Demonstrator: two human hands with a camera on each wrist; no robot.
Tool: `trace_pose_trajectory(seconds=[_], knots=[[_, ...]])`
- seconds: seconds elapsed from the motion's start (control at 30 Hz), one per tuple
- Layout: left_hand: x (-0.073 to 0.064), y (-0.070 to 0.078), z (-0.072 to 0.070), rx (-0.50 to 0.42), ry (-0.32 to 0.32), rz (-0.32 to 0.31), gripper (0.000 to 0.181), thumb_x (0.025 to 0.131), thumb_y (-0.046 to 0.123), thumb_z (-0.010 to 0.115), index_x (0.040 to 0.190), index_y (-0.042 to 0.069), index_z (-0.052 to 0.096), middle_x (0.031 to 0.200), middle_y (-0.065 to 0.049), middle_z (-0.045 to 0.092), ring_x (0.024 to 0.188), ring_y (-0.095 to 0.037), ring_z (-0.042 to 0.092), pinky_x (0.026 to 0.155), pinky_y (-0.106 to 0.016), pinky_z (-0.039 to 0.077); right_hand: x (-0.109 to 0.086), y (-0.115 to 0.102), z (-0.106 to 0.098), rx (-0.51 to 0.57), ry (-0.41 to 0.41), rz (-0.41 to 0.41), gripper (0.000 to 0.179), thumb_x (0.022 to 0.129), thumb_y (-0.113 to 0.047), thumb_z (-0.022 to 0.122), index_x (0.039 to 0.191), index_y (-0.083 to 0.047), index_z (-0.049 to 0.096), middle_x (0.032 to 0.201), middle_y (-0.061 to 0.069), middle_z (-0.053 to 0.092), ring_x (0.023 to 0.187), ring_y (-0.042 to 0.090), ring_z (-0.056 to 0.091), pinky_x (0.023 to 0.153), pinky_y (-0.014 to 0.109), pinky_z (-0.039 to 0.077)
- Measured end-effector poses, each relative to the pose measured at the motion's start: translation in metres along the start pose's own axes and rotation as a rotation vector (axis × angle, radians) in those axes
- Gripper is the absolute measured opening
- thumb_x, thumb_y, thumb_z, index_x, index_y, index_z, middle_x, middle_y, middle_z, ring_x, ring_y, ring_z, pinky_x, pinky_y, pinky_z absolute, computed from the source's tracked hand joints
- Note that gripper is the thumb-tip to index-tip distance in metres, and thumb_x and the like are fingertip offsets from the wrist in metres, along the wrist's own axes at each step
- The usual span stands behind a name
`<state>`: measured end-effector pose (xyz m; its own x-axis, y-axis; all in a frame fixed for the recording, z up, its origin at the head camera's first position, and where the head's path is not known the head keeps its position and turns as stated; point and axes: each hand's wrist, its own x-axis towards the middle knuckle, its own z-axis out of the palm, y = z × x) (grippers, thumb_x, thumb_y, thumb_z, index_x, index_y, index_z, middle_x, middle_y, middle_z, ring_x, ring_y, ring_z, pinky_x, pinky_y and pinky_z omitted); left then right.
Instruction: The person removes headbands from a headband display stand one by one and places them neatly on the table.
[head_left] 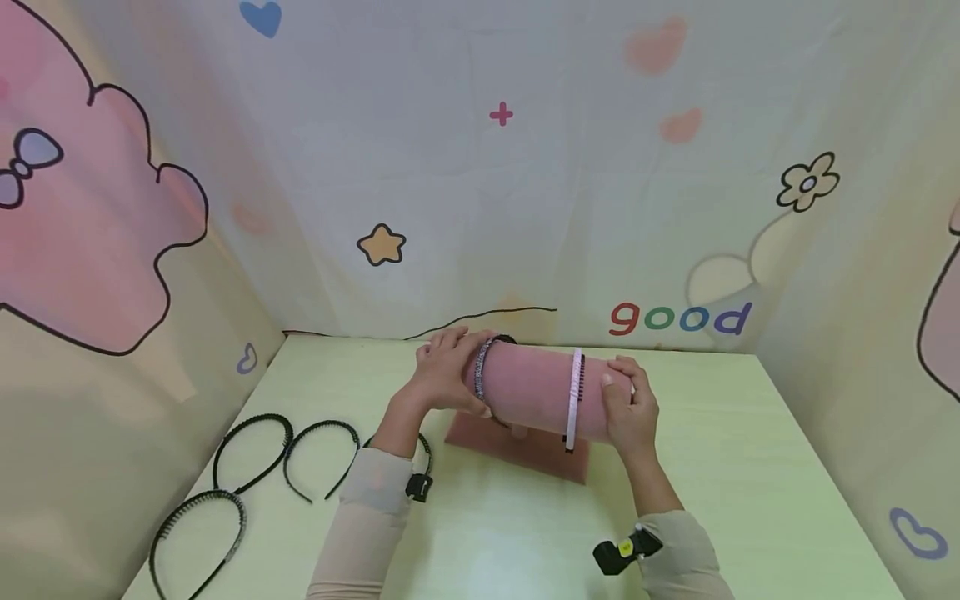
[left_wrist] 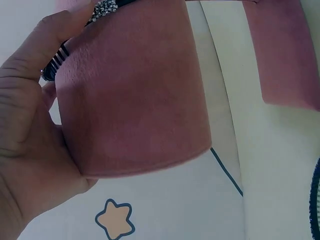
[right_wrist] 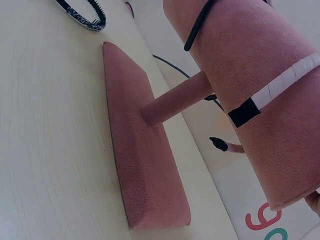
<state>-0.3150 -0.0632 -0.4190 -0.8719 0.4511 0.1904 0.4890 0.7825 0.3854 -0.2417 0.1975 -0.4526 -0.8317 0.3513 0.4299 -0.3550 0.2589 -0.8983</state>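
A pink velvety headband stand (head_left: 532, 387) has a cylinder on a post above a flat base (right_wrist: 150, 165). My left hand (head_left: 450, 367) is at the cylinder's left end, holding a glittery black headband (head_left: 481, 371) that goes round it. In the left wrist view the thumb lies over the sparkly band (left_wrist: 105, 9), and the fingers are partly hidden behind the cylinder. My right hand (head_left: 632, 408) grips the cylinder's right end, thumb in front and fingers over the top. A white headband (head_left: 574, 400) with black tips sits round the cylinder nearer that hand.
Several dark toothed headbands, among them one at the front left (head_left: 242, 521), another behind it (head_left: 291, 433) and a third beside that (head_left: 352, 429), lie on the pale table (head_left: 750, 467). The left forearm partly covers one more (head_left: 429, 450). A printed curtain (head_left: 450, 167) stands behind the table.
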Motion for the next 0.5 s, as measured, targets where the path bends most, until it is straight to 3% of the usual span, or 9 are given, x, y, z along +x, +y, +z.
trace_pose_trajectory(seconds=[0.33, 0.5], knots=[[-0.001, -0.013, 0.002, -0.132, 0.008, 0.001, 0.11, 0.047, 0.032, 0.092, 0.142, 0.03, 0.035, 0.147, -0.008, 0.023, 0.133, -0.029, 0.013, 0.099, -0.054, 0.025, -0.001, -0.001, -0.001, -0.01, -0.002, 0.016, 0.026, 0.093, -0.009, 0.052, 0.115, 0.005, 0.053, 0.132, 0.016, 0.047, 0.1, 0.017, 0.047, 0.067, 0.014, 0.043], [-0.005, -0.025, 0.002, -0.294, 0.016, -0.034, 0.108, 0.048, 0.016, 0.092, 0.14, 0.028, 0.037, 0.149, -0.005, 0.018, 0.133, -0.028, 0.014, 0.094, -0.051, 0.036, -0.001, -0.002, 0.0, -0.005, 0.007, 0.017, 0.026, 0.092, -0.008, 0.053, 0.114, 0.005, 0.053, 0.13, 0.014, 0.049, 0.104, 0.016, 0.047, 0.068, 0.015, 0.043]])
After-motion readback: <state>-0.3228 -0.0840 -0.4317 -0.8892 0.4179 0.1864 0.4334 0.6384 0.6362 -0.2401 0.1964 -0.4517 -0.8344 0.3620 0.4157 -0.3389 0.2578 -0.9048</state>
